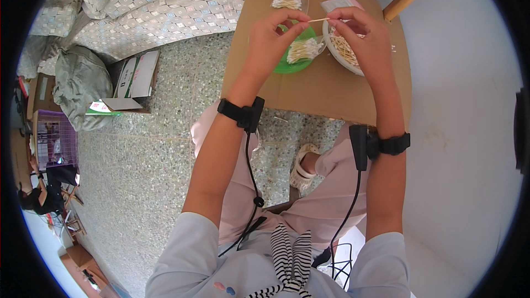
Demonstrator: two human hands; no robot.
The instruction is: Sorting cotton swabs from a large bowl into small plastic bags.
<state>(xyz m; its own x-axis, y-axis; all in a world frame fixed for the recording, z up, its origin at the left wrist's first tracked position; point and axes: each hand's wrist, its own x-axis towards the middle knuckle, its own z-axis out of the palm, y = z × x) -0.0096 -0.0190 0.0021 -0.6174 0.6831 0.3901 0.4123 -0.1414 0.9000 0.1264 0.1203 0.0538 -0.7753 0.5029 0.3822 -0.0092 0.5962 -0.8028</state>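
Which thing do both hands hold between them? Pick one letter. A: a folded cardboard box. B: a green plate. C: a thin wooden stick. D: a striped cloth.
C: the left hand and the right hand pinch the two ends of a thin wooden stick above the green plate and the white bowl.

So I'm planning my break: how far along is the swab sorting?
Partly done. A pile of swabs already lies on the green plate. In hand: both the left hand and right hand pinch one stick. Left: many sticks fill the white bowl.
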